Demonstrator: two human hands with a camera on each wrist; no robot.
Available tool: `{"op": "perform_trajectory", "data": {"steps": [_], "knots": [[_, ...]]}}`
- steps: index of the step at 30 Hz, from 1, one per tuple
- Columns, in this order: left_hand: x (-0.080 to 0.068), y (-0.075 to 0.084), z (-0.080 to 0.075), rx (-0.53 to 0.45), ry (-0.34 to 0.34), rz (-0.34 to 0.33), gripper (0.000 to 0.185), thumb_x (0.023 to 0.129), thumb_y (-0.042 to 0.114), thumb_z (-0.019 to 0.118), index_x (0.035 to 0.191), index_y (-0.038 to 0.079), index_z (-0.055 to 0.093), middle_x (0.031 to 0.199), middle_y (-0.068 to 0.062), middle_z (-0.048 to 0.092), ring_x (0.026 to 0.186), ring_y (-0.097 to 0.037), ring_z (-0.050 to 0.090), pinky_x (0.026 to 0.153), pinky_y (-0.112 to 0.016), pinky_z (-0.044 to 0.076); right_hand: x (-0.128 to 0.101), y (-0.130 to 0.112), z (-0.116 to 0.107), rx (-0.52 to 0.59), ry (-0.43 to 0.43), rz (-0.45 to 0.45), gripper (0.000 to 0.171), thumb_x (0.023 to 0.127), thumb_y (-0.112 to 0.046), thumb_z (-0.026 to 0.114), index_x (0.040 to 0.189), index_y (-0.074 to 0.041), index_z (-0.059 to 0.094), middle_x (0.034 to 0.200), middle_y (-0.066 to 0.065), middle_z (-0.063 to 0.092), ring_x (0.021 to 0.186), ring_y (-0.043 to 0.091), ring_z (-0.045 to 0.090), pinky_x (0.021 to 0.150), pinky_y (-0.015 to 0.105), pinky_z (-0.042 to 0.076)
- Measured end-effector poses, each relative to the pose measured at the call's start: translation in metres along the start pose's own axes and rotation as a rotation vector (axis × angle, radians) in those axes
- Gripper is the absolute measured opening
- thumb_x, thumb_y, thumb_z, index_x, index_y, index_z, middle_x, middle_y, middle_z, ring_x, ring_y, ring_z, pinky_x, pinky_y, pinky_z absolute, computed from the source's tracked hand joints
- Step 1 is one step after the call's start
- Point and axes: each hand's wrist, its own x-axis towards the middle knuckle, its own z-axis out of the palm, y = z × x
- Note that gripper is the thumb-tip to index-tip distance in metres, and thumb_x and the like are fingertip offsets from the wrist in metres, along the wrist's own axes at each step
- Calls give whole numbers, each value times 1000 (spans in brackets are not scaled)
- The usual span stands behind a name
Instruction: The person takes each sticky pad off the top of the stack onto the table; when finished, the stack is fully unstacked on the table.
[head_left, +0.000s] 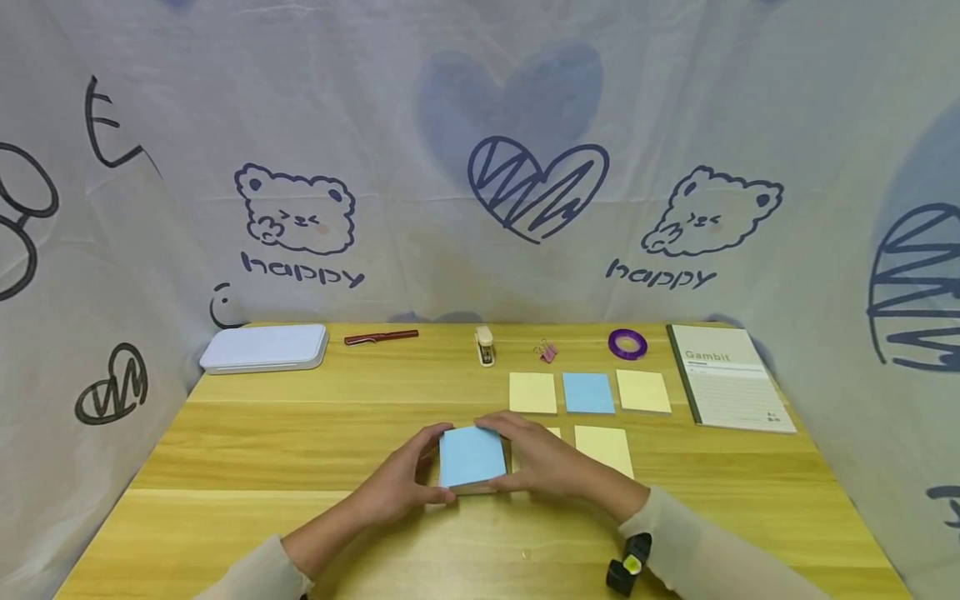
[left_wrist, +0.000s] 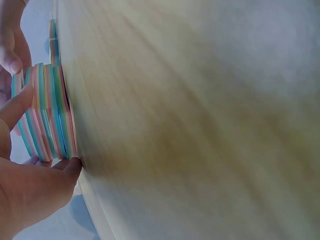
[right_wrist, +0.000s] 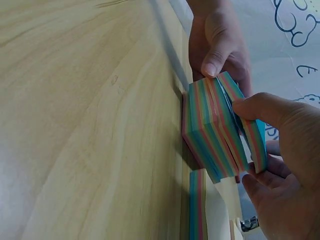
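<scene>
both left hand and right hand grip stacked notes with fingers; white case closed.

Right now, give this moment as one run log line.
left hand: holds multicoloured square paper stack | right hand: grips its blue-topped upper pad, gap beneath | right of stack: yellow square paper pads

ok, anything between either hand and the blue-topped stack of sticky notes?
Nothing visible: left hand and right hand both hold the stack directly. A yellow pad lies just right of it, partly hidden by the right hand, blocking neither grip.
</scene>
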Motion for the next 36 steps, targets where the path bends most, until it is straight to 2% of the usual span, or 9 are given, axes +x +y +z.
{"op": "perform_trajectory", "data": {"steps": [4,10,16,26,32,34,36], "knots": [[0,2,0,-21,-1,2,90,86,7,84,157,0,31,160,-26,37,150,-47,30,120,-63,28,-7,3,-4,-1,18,-4,83,83,-23,88,153,-5,46,153,11,50,138,31,51,112,51,46],[1,1,1,-24,7,-1,88,85,6,84,156,0,33,160,-25,38,150,-46,31,121,-62,27,-25,11,-11,26,31,36,82,85,-27,87,153,-7,47,157,15,46,144,37,44,115,57,42],[2,-3,2,-20,11,-10,89,85,7,85,157,2,33,161,-24,38,151,-44,30,122,-61,27,-48,22,-22,76,49,68,82,85,-23,87,154,-7,46,159,14,43,144,35,44,115,51,43],[3,-5,2,-17,17,-9,90,84,8,86,157,2,33,161,-24,38,150,-45,31,121,-61,28,-103,54,-45,193,126,146,82,86,-20,86,155,-6,43,160,17,40,146,42,38,114,52,39],[3,-7,2,-14,19,-11,90,84,10,86,157,3,34,161,-23,39,150,-45,32,121,-61,28,-139,72,-62,139,202,228,84,86,-26,86,156,-12,42,158,13,43,144,42,41,114,54,39],[3,-7,2,-14,18,-10,91,84,10,86,157,4,34,161,-23,38,150,-45,32,121,-61,28,-150,78,-68,126,213,249,84,86,-29,86,156,-13,41,157,12,44,143,42,42,114,51,40],[3,-7,2,-13,19,-10,91,84,10,87,157,3,34,161,-23,39,150,-45,32,121,-61,28,-160,85,-74,122,221,261,84,87,-30,85,156,-12,41,156,15,43,142,44,42,115,41,43]]}}
